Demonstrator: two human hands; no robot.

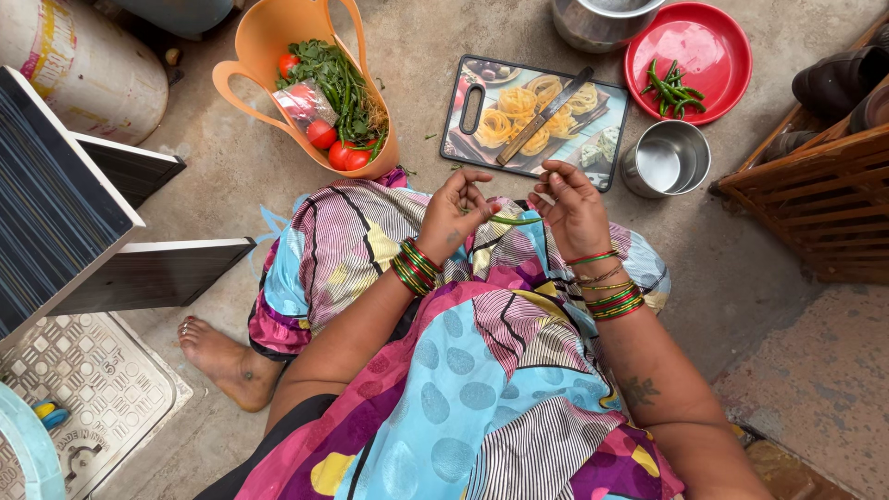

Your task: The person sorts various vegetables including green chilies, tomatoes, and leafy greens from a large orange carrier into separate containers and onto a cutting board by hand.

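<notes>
I pinch a green chilli (pixel 515 220) between my left hand (pixel 451 215) and right hand (pixel 576 211), each clenched on one end. It looks light, thin and snappable (best held at the tips).

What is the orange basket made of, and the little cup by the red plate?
The orange basket looks like soft plastic: smooth, matte, with moulded cut-out handles. The cup looks like steel: silvery and shiny, light glinting on its rim. The red plate is probably glossy plastic.

Steel pot (pixel 602 20) cut off by top edge; green chilli (pixel 515 220) ends hidden in fingers.
</notes>
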